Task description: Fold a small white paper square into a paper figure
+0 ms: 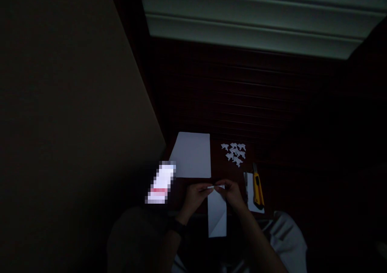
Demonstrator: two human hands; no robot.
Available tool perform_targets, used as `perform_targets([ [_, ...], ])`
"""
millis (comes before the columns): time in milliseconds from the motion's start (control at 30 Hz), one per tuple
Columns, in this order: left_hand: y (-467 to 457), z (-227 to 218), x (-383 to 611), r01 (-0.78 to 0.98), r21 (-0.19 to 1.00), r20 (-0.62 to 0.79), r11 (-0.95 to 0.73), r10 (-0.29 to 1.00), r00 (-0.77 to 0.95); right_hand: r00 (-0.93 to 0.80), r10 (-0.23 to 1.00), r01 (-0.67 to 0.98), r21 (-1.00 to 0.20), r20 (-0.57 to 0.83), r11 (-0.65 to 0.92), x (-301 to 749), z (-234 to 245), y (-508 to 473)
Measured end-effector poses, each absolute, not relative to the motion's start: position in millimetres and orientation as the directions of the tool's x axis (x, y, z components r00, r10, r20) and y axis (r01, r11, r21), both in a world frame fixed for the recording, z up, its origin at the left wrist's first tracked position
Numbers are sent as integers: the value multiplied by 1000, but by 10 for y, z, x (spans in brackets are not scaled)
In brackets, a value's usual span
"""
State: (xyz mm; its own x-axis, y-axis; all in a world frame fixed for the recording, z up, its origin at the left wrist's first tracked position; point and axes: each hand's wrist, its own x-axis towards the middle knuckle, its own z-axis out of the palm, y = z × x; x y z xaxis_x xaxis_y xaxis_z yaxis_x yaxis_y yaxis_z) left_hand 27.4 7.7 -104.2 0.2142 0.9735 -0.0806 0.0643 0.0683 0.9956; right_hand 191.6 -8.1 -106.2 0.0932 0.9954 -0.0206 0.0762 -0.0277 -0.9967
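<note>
A white strip of paper (217, 216) hangs down over the near edge of the small table, with a diagonal crease across its lower part. My left hand (196, 194) pinches its top left corner between thumb and fingers. At the top right corner, my right hand (231, 192) grips the same strip, thumb in front. Both thumbs nearly meet along the upper edge. Just beyond my right hand lies a cluster of several small folded paper figures (235, 153). Dim light hides the fine folds.
White paper sheets (193, 154) lie at the table's far left. A yellow utility knife (258, 190) rests on a smaller piece of white paper (251, 200) at the right. A bright pixelated screen (161, 182) is at the left edge. A wall (75, 103) rises on the left.
</note>
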Motion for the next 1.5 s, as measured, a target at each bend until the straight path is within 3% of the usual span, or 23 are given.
perform_targets([
  [300, 75, -1057, 282, 104, 992, -89, 69, 977, 194, 92, 996, 100, -995, -5, -15, 1922, -1092, -52],
  [700, 95, -1056, 253, 29, 996, -84, 81, 984, 155, 148, 984, -19, -995, -101, -99, 1904, -1032, -94],
  [1200, 92, -1076, 264, -44, 992, -110, 118, 982, 154, 190, 975, -23, -994, -114, -111, 1871, -940, -103],
  [1500, 84, -1046, 245, 19, 997, -76, 74, 981, 180, 176, 975, -53, -990, -135, -128, 1871, -885, -107],
])
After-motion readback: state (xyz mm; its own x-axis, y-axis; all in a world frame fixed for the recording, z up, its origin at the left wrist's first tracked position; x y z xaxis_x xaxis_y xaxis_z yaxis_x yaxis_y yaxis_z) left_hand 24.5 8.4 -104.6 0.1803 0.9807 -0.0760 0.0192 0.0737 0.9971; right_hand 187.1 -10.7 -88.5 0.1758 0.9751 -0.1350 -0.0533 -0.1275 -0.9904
